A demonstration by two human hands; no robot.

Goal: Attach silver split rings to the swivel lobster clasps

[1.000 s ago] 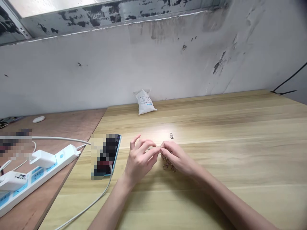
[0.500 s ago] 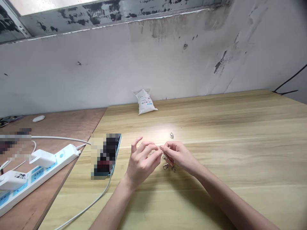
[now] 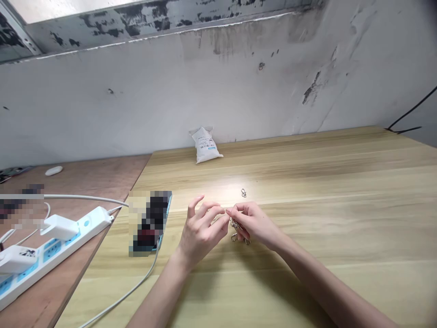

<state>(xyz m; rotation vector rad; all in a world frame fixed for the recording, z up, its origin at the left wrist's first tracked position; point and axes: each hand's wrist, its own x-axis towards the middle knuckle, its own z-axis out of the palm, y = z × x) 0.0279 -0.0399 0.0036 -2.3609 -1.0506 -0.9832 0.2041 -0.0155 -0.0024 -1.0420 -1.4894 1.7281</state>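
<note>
- Stained wall (image 3: 153,100) behind a wood-grain table (image 3: 324,205); white packet (image 3: 206,148) on its far edge.
- Right hand (image 3: 251,222): thumb and finger narrow, tips pinched; what is between them is too small to tell.
- Left hand (image 3: 204,228): fingers curved, loosely apart, tips close to the other hand's; I cannot tell whether they hold anything.
- Metal clasps (image 3: 235,225): bunched at and beneath the right fingers.
- 1 loose clasp (image 3: 243,193): on the table, just beyond the hands.
- Phone (image 3: 159,218), partly blurred, and power strip (image 3: 53,249): off left.
</note>
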